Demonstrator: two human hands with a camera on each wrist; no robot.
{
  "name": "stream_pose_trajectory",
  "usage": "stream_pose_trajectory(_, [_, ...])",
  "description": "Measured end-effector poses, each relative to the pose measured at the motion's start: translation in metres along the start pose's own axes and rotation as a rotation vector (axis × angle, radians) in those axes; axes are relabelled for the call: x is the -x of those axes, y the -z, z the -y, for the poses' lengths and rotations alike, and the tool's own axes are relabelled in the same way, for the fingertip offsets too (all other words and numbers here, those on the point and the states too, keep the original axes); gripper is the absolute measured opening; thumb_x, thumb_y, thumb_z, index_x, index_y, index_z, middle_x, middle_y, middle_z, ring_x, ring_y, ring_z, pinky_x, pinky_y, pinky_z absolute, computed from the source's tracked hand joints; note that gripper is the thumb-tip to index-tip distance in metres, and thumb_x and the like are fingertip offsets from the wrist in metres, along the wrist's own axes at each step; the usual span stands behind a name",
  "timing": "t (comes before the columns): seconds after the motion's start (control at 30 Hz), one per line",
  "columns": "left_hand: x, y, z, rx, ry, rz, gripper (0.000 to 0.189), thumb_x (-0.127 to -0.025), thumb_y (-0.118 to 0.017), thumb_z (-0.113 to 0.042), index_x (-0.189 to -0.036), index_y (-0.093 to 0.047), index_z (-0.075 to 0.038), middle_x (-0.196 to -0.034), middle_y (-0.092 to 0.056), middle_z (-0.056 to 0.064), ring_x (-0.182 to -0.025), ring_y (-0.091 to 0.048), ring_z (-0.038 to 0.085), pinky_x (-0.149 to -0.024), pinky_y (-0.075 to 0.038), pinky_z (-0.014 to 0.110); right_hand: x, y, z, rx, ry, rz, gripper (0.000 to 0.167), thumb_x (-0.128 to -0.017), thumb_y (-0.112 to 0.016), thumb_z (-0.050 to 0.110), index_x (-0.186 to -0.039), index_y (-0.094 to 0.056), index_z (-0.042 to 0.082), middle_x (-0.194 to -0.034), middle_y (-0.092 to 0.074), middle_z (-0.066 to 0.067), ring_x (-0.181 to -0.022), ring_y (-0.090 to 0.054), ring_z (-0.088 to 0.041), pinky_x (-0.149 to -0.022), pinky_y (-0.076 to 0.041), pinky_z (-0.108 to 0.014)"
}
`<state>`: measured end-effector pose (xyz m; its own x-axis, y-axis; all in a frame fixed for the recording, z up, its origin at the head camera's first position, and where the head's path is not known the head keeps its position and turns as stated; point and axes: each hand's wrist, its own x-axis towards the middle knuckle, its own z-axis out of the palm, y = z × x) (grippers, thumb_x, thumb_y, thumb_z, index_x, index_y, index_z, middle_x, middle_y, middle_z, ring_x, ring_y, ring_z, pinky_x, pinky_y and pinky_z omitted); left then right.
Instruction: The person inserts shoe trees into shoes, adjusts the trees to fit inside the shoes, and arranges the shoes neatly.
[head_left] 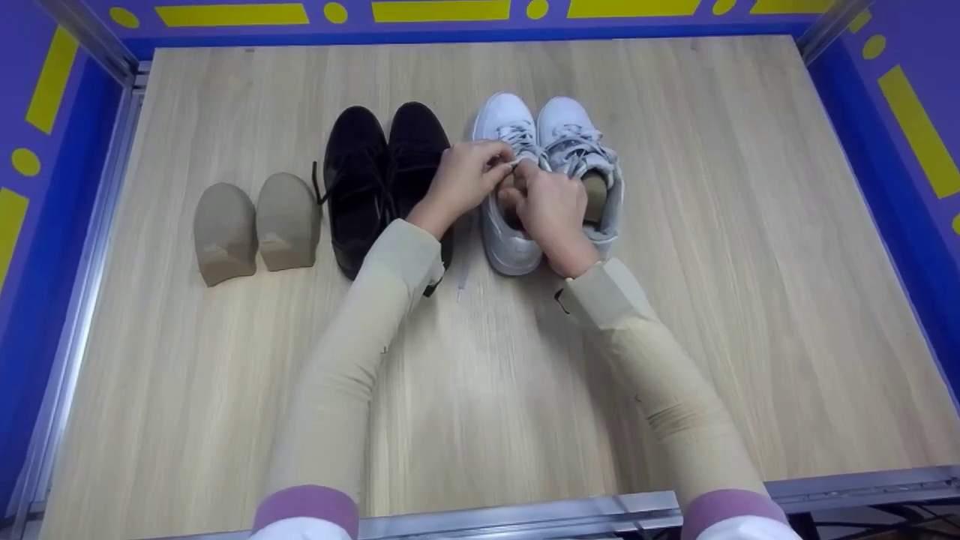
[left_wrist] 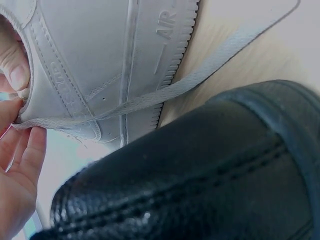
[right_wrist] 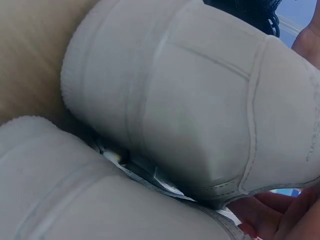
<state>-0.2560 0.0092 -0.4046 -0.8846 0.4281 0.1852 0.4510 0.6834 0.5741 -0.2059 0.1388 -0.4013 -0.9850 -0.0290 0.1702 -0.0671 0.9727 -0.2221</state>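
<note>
A pair of white lace-up sneakers stands with toes pointing away, and both hands are at the left sneaker (head_left: 512, 251). My left hand (head_left: 465, 176) pinches its flat white shoelace (left_wrist: 175, 90) beside the eyelets. From those fingers the lace runs down over the shoe's side to the table. My right hand (head_left: 555, 210) reaches over the shoe opening, fingers bent, the fingertips pinching at the lace close to the left thumb. Partly hidden by that hand, the right sneaker (head_left: 564, 116) has a tan block (head_left: 595, 196) inside its opening and its lace lying over the tongue.
Black lace-up shoes (head_left: 356, 127) stand just left of the white pair, under the left forearm. Farther left are two tan toe-shaped blocks (head_left: 287, 217). Blue panels with yellow marks (head_left: 442, 10) and a metal frame border the wooden table (head_left: 750, 300).
</note>
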Motion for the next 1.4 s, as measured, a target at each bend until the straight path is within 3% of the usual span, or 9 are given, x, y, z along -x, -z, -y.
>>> stream_pose_trajectory(0.17, [0.0005, 0.0003, -0.0007, 0.004, 0.003, 0.002, 0.014, -0.085, -0.056, -0.023, -0.091, -0.065, -0.014, -0.087, -0.064, 0.000, -0.075, -0.052, 0.013, -0.075, -0.043, 0.029, -0.0025, -0.0001, -0.0008, 0.008, 0.009, 0.059, 0.033, -0.079, -0.059, 0.040, -0.091, -0.053, 0.011, -0.078, -0.065, -0.012, -0.070, -0.060, -0.037, -0.058, -0.043, -0.047])
stream_pose_trajectory(0.43, [0.0007, 0.0010, -0.0006, 0.007, 0.006, 0.003, 0.015, -0.086, -0.056, -0.023, -0.092, -0.065, -0.013, -0.088, -0.064, 0.000, -0.077, -0.053, 0.013, -0.077, -0.043, 0.030, -0.0056, 0.0012, -0.0013, -0.032, -0.046, 0.173, 0.026, -0.082, -0.056, 0.038, -0.094, -0.051, 0.015, -0.084, -0.063, -0.011, -0.075, -0.059, -0.034, -0.059, -0.044, -0.048])
stream_pose_trajectory(1.0, [0.0024, 0.0002, 0.0005, -0.011, -0.038, -0.024, 0.014, -0.084, -0.057, -0.020, -0.091, -0.066, -0.011, -0.091, -0.066, 0.001, -0.082, -0.058, 0.015, -0.079, -0.043, 0.030, -0.0071, 0.0001, 0.0001, 0.021, -0.021, 0.073, 0.018, -0.079, -0.059, 0.031, -0.084, -0.059, 0.014, -0.081, -0.065, -0.015, -0.074, -0.061, -0.036, -0.057, -0.045, -0.050])
stream_pose_trajectory(1.4, [0.0053, -0.0038, 0.0008, -0.036, -0.067, -0.046, 0.014, -0.085, -0.055, -0.020, -0.090, -0.065, -0.011, -0.091, -0.066, 0.002, -0.083, -0.059, 0.017, -0.078, -0.044, 0.032, -0.0086, -0.0012, -0.0012, 0.021, -0.011, 0.072, 0.019, -0.080, -0.058, 0.031, -0.085, -0.063, 0.013, -0.082, -0.066, -0.014, -0.074, -0.061, -0.035, -0.058, -0.046, -0.050])
